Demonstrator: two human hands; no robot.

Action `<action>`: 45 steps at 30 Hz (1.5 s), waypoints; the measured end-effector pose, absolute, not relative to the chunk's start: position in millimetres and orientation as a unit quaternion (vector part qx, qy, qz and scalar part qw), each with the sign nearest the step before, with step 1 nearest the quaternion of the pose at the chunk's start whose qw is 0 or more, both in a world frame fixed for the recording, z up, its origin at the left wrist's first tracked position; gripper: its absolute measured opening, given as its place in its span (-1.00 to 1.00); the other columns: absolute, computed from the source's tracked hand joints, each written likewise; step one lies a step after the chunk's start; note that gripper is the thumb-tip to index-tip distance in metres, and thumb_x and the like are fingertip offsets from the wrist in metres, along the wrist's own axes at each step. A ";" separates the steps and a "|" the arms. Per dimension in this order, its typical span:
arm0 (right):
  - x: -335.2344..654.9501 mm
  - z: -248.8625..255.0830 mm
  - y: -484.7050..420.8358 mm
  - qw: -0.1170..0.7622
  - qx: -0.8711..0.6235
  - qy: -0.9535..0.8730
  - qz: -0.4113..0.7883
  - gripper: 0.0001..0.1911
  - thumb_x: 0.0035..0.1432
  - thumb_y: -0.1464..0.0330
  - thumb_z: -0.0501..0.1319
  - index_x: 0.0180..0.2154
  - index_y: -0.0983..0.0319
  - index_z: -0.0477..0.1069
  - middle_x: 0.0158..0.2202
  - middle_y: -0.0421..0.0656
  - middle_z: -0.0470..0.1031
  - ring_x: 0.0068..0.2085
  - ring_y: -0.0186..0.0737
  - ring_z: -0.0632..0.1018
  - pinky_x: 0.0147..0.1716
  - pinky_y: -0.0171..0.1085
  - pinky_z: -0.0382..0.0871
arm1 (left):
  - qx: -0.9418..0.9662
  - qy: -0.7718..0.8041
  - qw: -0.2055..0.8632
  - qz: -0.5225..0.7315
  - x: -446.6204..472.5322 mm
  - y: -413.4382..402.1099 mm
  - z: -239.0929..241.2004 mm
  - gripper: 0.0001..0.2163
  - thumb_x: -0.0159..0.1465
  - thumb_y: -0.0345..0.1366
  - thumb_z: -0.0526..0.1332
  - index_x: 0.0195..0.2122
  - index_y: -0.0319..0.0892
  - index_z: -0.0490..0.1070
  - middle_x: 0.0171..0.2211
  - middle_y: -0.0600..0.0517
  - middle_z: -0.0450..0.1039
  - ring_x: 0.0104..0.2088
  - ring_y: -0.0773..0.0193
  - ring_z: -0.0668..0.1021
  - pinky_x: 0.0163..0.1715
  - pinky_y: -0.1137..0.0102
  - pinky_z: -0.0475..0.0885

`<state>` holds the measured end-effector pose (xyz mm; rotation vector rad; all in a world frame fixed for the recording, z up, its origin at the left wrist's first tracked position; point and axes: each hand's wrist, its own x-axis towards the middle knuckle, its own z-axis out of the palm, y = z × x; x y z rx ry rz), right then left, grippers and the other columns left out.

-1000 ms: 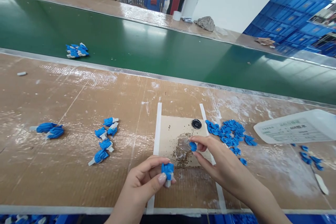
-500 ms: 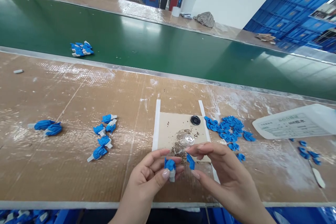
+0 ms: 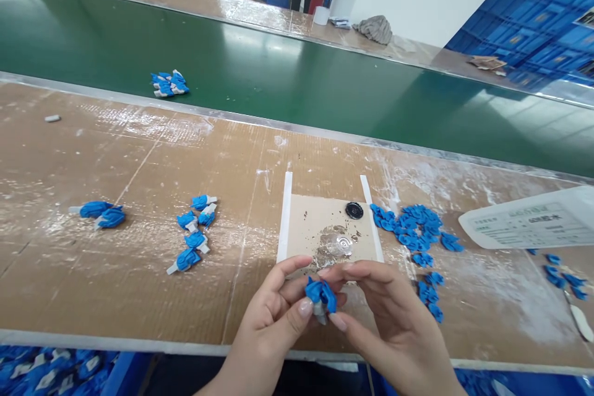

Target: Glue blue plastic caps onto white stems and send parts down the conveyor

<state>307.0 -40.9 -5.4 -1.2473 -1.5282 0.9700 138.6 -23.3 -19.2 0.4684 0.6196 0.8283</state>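
Both hands meet at the near edge of the bench, pinching one blue part point(image 3: 320, 292) with a white stub under it. The left hand point(image 3: 273, 315) grips it, thumb point(image 3: 304, 308) pressed against the curled forefinger. The right hand point(image 3: 385, 315) closes on the same part from 3 o'clock, its fingertips point(image 3: 338, 320) tight against it. Whether the blue shell is fully seated on the stub cannot be told.

The risk, as I judge it, is slippage. The part is tiny and the grip is by fingertips only, so a skewed squeeze could pop the shell loose. Wet glue from the puddle point(image 3: 341, 244) at 12 o'clock could also smear onto the fingers.

That puddle sits on a card point(image 3: 306, 223) beside a black disc point(image 3: 354, 210). Loose blue shells point(image 3: 413, 229) are heaped at 2 o'clock, with a white tray point(image 3: 529, 223) beyond them at 3. Joined parts point(image 3: 195, 235) lie at 10 o'clock, and two more point(image 3: 99, 215) further out at 9.

The bench point(image 3: 93, 278) is brown board, scuffed and streaked white. A green belt point(image 3: 278, 86) runs across at 12 o'clock, carrying a small cluster point(image 3: 169, 83) at 11. Blue crates point(image 3: 524, 31) are stacked at 1 o'clock, and a rag point(image 3: 374, 28) lies on the far ledge.
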 end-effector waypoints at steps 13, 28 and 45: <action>297.1 2.9 -37.1 0.408 -0.439 -0.746 0.290 -0.51 0.13 0.61 0.14 0.09 0.21 0.21 0.05 -0.11 0.41 0.12 -0.27 0.40 0.12 -0.30 0.34 | 0.229 0.245 0.860 0.384 136.6 -21.2 -17.9 -0.60 0.24 -0.38 0.31 0.08 -0.04 0.28 -0.12 0.03 0.55 -0.17 0.35 0.60 -0.14 0.49 0.52; 301.4 17.3 -38.0 0.431 -0.467 -0.693 0.341 -0.76 0.15 0.54 0.26 -0.16 0.15 0.51 -0.24 -0.20 0.54 -0.22 -0.33 0.55 -0.27 -0.35 0.50 | 0.295 0.248 0.846 0.368 130.7 -23.5 -13.4 -0.72 0.22 -0.41 0.31 -0.07 -0.05 0.35 -0.36 0.16 0.55 -0.39 0.47 0.61 -0.33 0.61 0.53; 288.2 6.0 -45.6 0.507 -0.526 -0.524 0.438 -0.77 0.05 0.55 0.27 -0.37 0.07 0.58 -0.39 -0.25 0.51 -0.39 -0.39 0.57 -0.44 -0.48 0.50 | 0.442 0.311 0.752 0.378 126.2 -24.9 -21.8 -0.77 0.23 -0.36 0.29 -0.10 0.05 0.49 -0.34 0.14 0.56 -0.38 0.46 0.58 -0.34 0.61 0.50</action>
